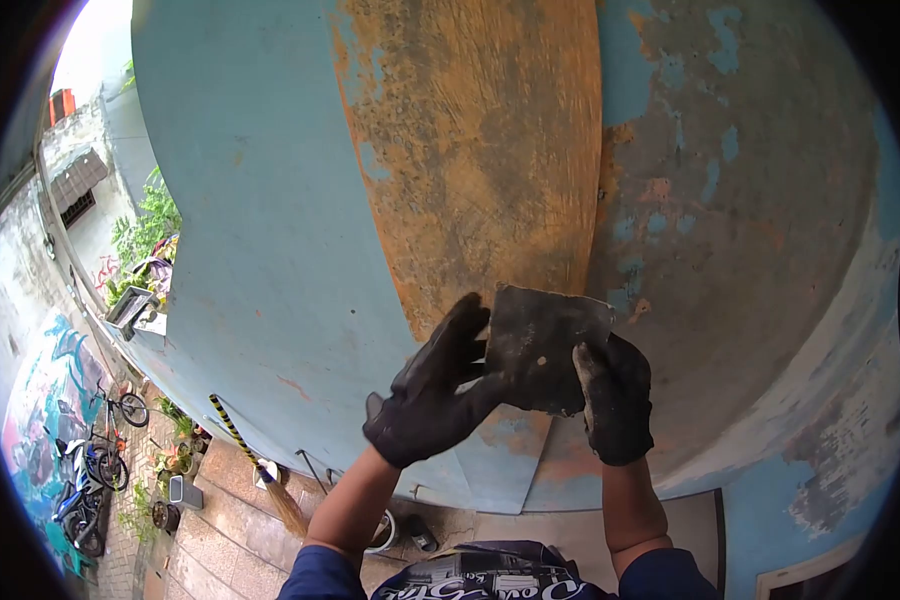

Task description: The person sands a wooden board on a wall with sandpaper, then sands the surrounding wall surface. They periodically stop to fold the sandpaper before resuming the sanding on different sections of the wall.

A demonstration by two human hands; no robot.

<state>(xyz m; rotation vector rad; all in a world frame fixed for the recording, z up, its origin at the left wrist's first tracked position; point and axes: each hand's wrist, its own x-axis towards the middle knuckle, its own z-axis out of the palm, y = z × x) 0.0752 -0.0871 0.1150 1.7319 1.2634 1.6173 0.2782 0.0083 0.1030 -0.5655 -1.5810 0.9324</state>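
Note:
A dark, roughly square sheet [542, 345] with worn edges is held up in front of the wall. My right hand [618, 400], in a black glove, grips its right side, with the thumb lying over the front face. My left hand [435, 385], also gloved in black, is at the sheet's left edge with its fingers apart; its thumb side meets the lower left corner. Behind the sheet stands the wall [270, 230], pale blue with a worn orange-brown panel [480, 150] and grey patches where paint is gone.
A broom [288, 508] with a striped handle leans at the lower left, near potted plants [167, 515]. Bicycles and a blue motorbike [78, 500] stand farther left. A pair of dark shoes [421, 533] and a pale basin [382, 532] are on the tiled floor.

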